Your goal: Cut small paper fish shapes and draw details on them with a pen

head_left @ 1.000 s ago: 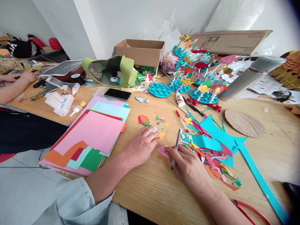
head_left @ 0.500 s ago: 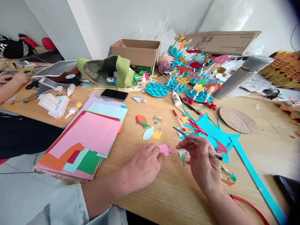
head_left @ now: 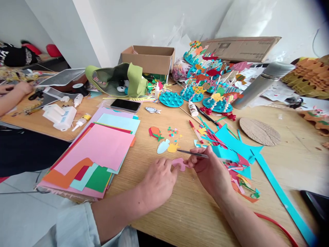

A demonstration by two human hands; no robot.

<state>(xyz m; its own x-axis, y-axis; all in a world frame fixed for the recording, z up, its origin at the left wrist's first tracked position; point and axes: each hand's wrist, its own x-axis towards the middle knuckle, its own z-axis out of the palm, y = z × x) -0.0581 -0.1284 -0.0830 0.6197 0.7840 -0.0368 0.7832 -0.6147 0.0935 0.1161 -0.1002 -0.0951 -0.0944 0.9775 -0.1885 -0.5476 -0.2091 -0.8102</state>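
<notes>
On the wooden table, my left hand [head_left: 159, 183] rests its fingertips on a pink paper fish [head_left: 178, 164], pinning it down. My right hand [head_left: 209, 171] grips a slim pen [head_left: 192, 153], its tip pointing left, and its fingers nearly touch the fish's tail end. Just above the hands lie a pale blue paper cutout [head_left: 163, 146] and a yellow paper cutout [head_left: 172, 147]. Farther up sit an orange-and-red paper fish [head_left: 155, 133] and tiny coloured paper bits [head_left: 172, 130].
A stack of coloured paper [head_left: 102, 144] lies left of my hands, and teal and red paper scraps [head_left: 231, 151] lie right. Teal discs with paper decorations [head_left: 171, 99] stand behind. A co-worker's hand [head_left: 23, 88] works at a neighbouring table among glue bottles [head_left: 79, 100].
The pink fish has passed from under my right hand to my left hand. The pale blue cutout now lies uncovered. My right hand has lifted and turned the pen to point left.
</notes>
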